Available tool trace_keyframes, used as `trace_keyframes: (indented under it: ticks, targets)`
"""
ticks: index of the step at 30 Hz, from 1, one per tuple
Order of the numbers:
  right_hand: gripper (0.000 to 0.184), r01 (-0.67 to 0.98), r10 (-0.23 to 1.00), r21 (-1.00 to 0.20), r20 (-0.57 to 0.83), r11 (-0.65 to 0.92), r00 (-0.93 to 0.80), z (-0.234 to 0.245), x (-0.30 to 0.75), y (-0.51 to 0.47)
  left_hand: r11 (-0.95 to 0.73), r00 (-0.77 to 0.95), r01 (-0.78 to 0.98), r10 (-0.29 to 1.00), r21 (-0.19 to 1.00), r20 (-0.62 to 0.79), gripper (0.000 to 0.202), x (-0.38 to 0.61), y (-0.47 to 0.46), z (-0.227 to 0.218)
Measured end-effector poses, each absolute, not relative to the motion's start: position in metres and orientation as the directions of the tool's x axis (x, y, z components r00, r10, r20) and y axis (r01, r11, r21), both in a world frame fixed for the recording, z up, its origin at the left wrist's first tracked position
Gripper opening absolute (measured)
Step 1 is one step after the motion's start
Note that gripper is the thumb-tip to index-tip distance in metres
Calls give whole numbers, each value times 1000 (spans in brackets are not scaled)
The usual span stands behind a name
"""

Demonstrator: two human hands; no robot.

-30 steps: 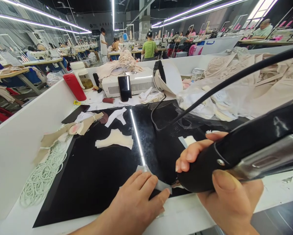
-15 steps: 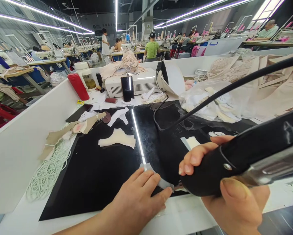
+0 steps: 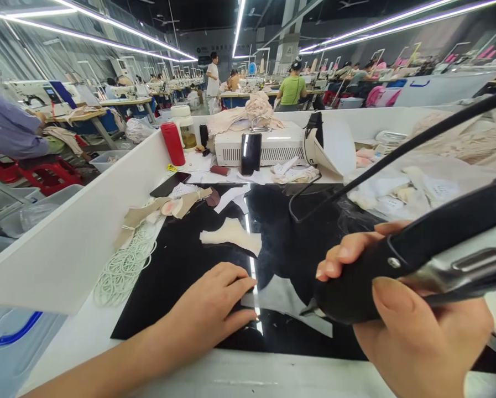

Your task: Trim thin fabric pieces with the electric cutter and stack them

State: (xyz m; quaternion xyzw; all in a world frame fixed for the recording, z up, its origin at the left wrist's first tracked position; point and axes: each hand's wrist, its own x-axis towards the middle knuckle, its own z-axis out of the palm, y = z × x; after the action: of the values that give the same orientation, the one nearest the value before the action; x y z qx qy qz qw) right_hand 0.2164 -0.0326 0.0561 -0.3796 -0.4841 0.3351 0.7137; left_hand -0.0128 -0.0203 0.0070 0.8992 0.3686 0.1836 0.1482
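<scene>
My right hand (image 3: 413, 315) is wrapped around a black corded hand tool (image 3: 355, 293) with a silver metal side and a small pointed tip. That tip is over the right part of a thin grey cut piece (image 3: 283, 296), which lies flat on the black mat (image 3: 173, 298). My left hand (image 3: 220, 304) is open, fingers stretched, beside the left end of the grey piece; whether the fingertips touch it I cannot tell. Farther back on the mat lies a cream cut piece (image 3: 233, 235), with a white one (image 3: 234, 198) behind it.
A coil of pale green cord (image 3: 125, 271) and tan scraps (image 3: 142, 218) line the mat's left side. Behind stand a red bottle (image 3: 172, 143), a phone (image 3: 250, 155) and a white vented box (image 3: 278, 149). The tool's black cable (image 3: 380, 160) arcs across the right. Clear bags (image 3: 392, 188) hold pieces.
My left hand has come off the grey piece and shifted left, so more of the piece shows. The view has turned left. My right hand still holds the tool.
</scene>
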Motion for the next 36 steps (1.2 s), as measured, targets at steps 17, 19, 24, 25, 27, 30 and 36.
trace_keyframes:
  ticks: [17,19,24,25,27,30,36]
  targets:
    - [39,-318,870,-811,438,490,225,48,157,-12,-563,559,585,801,583,212,19,-18,-21,-10]
    - [41,-322,872,-812,429,487,237,48,155,-11,-557,552,584,806,590,213,13,-18,-20,-11]
    - [44,-340,880,-814,405,471,249,48,148,-9,-527,538,561,818,639,203,16,-18,-20,-8]
    - [44,-343,880,-813,405,471,247,48,147,-9,-521,534,551,820,652,203,16,-19,-20,-7]
    - [44,-344,877,-809,412,476,247,47,146,-9,-512,525,528,824,678,213,16,-19,-21,-5]
    - [43,-336,875,-811,408,478,262,47,145,-9,-501,513,508,829,701,221,23,-20,-21,-3]
    - [43,-348,880,-815,379,464,286,52,143,-8,-499,500,518,836,695,227,25,-21,-20,-5]
